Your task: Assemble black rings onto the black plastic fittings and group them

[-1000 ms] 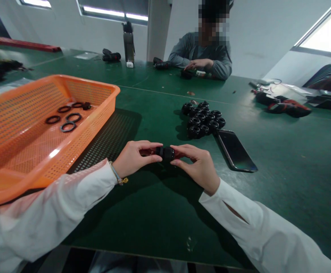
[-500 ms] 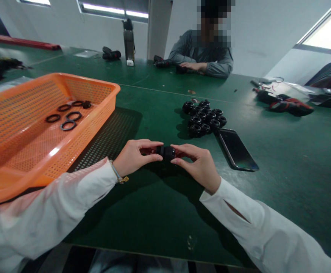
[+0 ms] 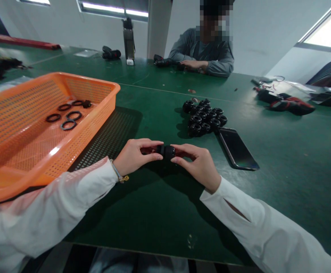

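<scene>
Over the green table (image 3: 142, 223), my left hand (image 3: 135, 155) pinches a narrow black ring-like piece (image 3: 161, 150) between thumb and fingertips. Facing it, my right hand (image 3: 199, 163) grips a wider, glossy black round part (image 3: 169, 152) by its right side. The two pieces sit edge to edge; whether they are joined I cannot tell. Beyond my right hand lies a cluster of several similar black round parts (image 3: 205, 117), some showing a hole in the middle. A phone with a dark screen (image 3: 237, 148) lies just right of that cluster.
An orange perforated basket (image 3: 97, 131) at left holds several black rings (image 3: 68, 125). Across the table a person in a grey top (image 3: 199, 49) rests their arms. A dark bottle (image 3: 128, 41) stands at the back; black-and-red items (image 3: 292, 104) lie at the right.
My hands and the black pieces stay almost in place. A slightly wider gap shows between the two pieces. The person opposite has shifted their hands a little.
</scene>
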Demonstrator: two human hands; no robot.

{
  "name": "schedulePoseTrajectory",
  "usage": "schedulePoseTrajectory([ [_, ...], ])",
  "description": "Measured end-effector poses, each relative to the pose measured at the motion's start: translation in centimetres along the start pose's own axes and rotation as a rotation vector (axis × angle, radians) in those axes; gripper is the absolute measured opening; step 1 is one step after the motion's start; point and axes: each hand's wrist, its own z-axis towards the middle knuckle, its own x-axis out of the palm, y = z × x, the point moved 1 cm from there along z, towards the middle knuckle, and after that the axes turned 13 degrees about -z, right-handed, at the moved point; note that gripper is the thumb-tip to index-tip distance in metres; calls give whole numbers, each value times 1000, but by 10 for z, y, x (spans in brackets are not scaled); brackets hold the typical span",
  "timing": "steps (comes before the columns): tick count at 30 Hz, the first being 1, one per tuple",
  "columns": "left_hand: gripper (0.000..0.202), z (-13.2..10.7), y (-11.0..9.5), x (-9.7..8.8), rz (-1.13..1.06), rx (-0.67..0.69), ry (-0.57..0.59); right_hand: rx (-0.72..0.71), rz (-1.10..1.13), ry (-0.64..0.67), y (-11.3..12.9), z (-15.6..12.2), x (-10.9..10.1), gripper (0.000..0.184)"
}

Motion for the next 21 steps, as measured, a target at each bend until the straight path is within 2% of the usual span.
schedulePoseTrajectory([
  [2,40,1,0,0,-16,-14,0,3,-2,10,1,-1,0,24],
  [7,39,2,-1,0,-52,-64,6,-51,-76,-8,4,-4,0,42],
  [13,43,2,-1,0,-74,-81,21,-89,-156,-50,4,-4,1,31],
  [21,41,2,1,0,-33,-38,29,-64,-119,-57,3,-4,1,31],
])
